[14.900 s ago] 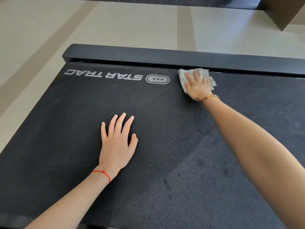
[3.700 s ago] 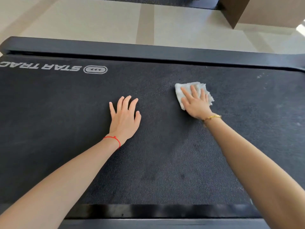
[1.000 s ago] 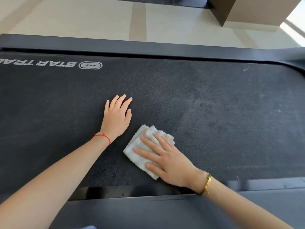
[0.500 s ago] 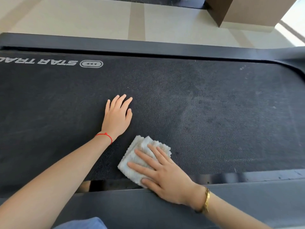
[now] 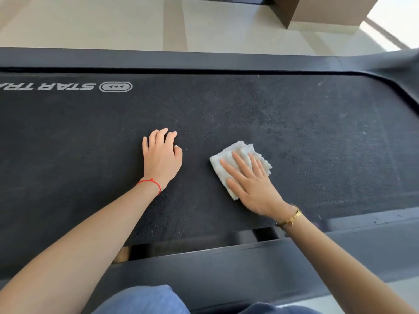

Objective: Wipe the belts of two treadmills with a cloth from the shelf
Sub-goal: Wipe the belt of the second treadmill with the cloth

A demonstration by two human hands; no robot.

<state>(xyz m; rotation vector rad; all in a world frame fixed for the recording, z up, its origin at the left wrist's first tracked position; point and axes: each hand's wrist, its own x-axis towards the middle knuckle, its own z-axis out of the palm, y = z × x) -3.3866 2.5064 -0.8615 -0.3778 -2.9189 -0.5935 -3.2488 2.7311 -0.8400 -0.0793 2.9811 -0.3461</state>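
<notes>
Mid-wipe on a treadmill belt (image 5: 226, 109), black and grainy, filling most of the frame. White cloth (image 5: 229, 155) sitting just right of centre, folded into a rough square, flat on the belt. Right hand (image 5: 251, 184) laid on top with fingers straight and spread, pressing down, not gripping. Left hand (image 5: 162, 157) planted bare on the belt just left of centre, near the cloth but not touching it, fingertips slightly curled, holding nothing, probably just propping.

Handling-wise: looks like soft, light terry, floppy, frayed along the upper right edge. Nothing fragile about it. Likely to bunch or unfold if dragged by a corner, so a flat palm over the middle seems the sensible hold, with a pinch at the folded edge only for lifting. The grainy belt probably grabs the fibres a bit, so firm pressure needed.

Around it: a white logo (image 5: 65, 86) printed upside down at upper left, dark side rail (image 5: 181, 60) across the top, another rail (image 5: 226, 268) along the bottom with a gap just above it where a trailing cloth edge might catch. Pale dusty specks toward the upper right, so that stretch probably isn't done yet. Tiled floor (image 5: 113, 21) beyond, a brown box-like thing (image 5: 317, 10) at the top right, blue jeans (image 5: 140, 300) at the bottom edge. Nothing blocking the sweep except the propping hand itself. Second treadmill's belt not in view.
</notes>
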